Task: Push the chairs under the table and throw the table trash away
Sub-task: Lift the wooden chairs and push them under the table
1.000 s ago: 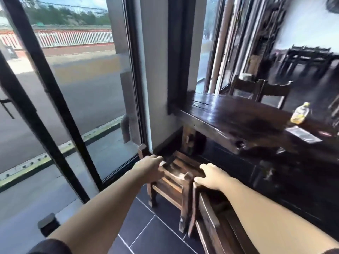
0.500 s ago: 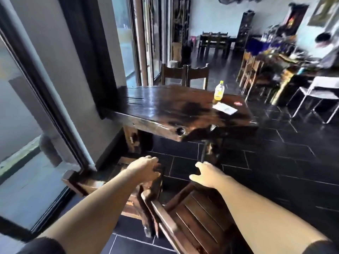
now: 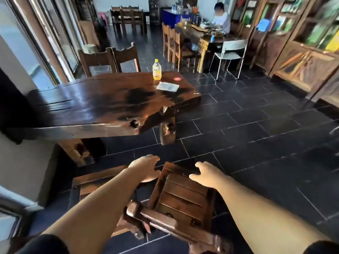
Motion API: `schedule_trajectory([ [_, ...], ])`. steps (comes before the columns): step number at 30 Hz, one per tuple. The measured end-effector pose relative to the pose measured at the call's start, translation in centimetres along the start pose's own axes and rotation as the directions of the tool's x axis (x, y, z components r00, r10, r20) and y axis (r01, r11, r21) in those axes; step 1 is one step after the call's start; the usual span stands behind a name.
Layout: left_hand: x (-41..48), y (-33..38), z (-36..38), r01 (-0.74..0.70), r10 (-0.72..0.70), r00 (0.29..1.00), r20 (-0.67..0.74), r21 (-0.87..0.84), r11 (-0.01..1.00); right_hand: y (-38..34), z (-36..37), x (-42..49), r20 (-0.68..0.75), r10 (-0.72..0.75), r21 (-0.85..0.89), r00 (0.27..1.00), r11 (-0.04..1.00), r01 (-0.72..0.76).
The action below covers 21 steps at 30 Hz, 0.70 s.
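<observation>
A dark wooden table [image 3: 91, 107] stands ahead. At its far right end are a bottle of yellow drink [image 3: 157, 71], a flat clear wrapper [image 3: 167, 86] and a small red round item [image 3: 177, 78]. Two wooden chairs stand on my side, out from the table: the left chair [image 3: 91, 182] and the right chair [image 3: 183, 197] with a slatted seat. My left hand [image 3: 146, 169] lies at the front left corner of the right chair's seat, fingers apart. My right hand [image 3: 205, 173] rests on that seat's front right edge, fingers spread. Two more chairs [image 3: 110, 57] are at the table's far side.
Glass doors and a wall run along the left. Black tile floor [image 3: 256, 143] spreads to the right. At the back, a person sits at another table [image 3: 207, 36] with wooden chairs and a white metal chair [image 3: 231, 52]. Wooden bookcases [image 3: 302, 52] line the right wall.
The view has swung right, from the window to the table and room. My left hand has left the left chair and moved to the right chair's seat; my right hand stays there.
</observation>
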<state>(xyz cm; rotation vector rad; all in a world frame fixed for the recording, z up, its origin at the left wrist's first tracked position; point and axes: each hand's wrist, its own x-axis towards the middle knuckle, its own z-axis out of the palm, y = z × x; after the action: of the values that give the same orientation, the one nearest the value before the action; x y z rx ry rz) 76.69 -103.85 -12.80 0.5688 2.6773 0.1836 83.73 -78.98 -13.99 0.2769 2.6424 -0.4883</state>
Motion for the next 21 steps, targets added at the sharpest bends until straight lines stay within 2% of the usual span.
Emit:
schedule_trajectory([
  [4, 0.1, 0.0, 1.3, -0.081, 0.08, 0.996, 0.027, 0.038, 0.996, -0.1, 3.1, -1.6, 0.005, 0.043, -0.055, 0.999, 0.998, -0.043],
  [10, -0.1, 0.3, 5.6, -0.169, 0.168, 0.977, 0.133, -0.008, 0.986, -0.6, 7.6, -3.4, -0.005, 0.042, -0.006, 0.999, 0.999, -0.042],
  [17, -2.9, -0.5, 10.7, -0.18, 0.186, 0.975, 0.117, -0.066, 0.982, 0.6, 13.4, -5.4, -0.06, 0.048, -0.033, 0.997, 0.998, -0.05],
  [21, -3.9, -1.6, 13.4, -0.087, 0.104, 0.987, 0.126, -0.134, 0.987, 1.2, 16.8, -6.5, -0.117, 0.053, -0.096, 0.992, 0.993, -0.065],
])
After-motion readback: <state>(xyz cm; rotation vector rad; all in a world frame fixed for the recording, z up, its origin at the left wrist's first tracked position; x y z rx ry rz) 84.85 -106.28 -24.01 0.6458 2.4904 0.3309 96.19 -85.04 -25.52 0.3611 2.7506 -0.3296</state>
